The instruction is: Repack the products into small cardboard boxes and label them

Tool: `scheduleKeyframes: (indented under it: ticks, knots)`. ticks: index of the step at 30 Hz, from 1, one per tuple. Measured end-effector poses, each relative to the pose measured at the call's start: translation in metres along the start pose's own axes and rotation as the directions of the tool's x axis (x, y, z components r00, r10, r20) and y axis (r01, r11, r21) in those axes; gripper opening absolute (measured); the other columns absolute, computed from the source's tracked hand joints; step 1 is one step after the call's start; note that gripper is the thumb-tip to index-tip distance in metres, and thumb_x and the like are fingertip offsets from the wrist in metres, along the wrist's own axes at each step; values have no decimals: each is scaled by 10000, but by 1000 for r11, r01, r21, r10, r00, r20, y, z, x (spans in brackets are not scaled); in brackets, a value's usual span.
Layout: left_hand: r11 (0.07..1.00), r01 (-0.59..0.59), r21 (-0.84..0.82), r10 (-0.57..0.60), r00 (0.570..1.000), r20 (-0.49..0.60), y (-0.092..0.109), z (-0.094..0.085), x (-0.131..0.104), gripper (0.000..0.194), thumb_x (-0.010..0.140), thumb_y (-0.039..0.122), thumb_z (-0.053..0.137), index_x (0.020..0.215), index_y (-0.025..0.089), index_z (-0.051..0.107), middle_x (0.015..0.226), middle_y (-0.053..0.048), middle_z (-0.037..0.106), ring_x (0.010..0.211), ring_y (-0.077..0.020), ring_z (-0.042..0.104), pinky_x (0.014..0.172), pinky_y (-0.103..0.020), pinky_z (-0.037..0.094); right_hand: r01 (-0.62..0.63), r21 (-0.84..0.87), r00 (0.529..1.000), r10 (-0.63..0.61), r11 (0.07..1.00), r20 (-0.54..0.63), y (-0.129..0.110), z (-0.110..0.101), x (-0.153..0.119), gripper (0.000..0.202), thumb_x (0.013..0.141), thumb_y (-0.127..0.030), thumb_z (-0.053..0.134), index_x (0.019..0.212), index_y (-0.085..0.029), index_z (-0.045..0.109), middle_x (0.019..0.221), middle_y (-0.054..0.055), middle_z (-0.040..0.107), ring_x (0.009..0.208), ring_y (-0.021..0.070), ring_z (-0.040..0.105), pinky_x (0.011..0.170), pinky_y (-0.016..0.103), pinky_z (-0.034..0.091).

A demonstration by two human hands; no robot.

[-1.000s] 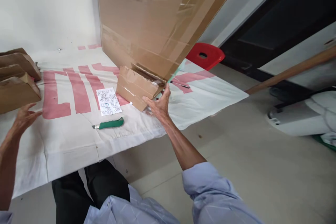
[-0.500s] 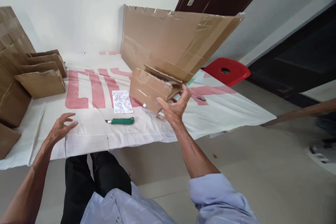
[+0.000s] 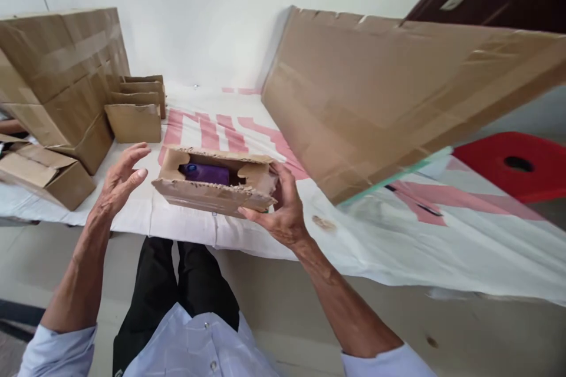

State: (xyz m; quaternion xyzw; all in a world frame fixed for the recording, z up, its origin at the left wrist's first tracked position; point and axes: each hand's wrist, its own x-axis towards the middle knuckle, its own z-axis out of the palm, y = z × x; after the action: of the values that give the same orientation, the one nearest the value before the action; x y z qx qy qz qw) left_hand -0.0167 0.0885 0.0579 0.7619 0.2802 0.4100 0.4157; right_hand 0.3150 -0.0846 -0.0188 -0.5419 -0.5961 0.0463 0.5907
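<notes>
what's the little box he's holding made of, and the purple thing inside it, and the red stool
Small box: corrugated cardboard, matte brown, with ragged torn edges and a glossy tape strip. Purple thing: probably plastic, smooth with a slight sheen; mostly hidden, so uncertain. Red stool: looks like moulded plastic, uniform glossy red with a round hole in the seat.

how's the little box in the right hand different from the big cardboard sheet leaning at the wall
The small cardboard box is held by the right hand above the table edge; the large cardboard sheet stands tilted on the table.
The box is far smaller than the sheet.
The box has a torn opening showing a purple item inside; the sheet is one flat panel holding nothing.
Both are brown corrugated cardboard with clear tape.
</notes>
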Motion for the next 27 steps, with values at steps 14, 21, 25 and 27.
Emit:
scheduleKeyframes:
  ticks: [14,21,25,27]
  knots:
    - [941,34,337,-137,948,288,-11,-18,-72,1213,675,734,930,1682,322,394,1508,-144,506,1340,-381,547,1120,-530,524,-11,68,932,-15,998,362,-10,44,-33,1157,830,-521,913,1738,-339,220,1729,183,382,1589,406,436,1258,602,490]
    - [934,37,355,-157,935,317,-10,-6,-66,1286,677,722,932,1725,342,291,1512,-153,486,1315,-390,549,1096,-591,538,19,-44,876,5,999,482,-14,17,-20,1103,853,-383,895,1744,-373,246,1777,108,350,1634,373,379,1334,587,400]
    - [933,55,356,-169,939,300,-13,-3,-64,1252,691,731,909,1718,336,311,1557,-160,490,1406,-426,523,1148,-611,515,-39,-59,815,66,998,576,-29,-10,0,958,869,-238,797,1703,-415,359,1736,39,433,1613,325,430,1328,580,410]
    - [930,59,362,-172,941,290,-14,-3,-64,1233,698,730,900,1713,329,329,1562,-158,499,1420,-428,526,1174,-612,500,-68,-40,798,78,997,597,-37,-21,10,852,864,-196,754,1639,-423,480,1678,13,515,1573,307,492,1307,586,440]
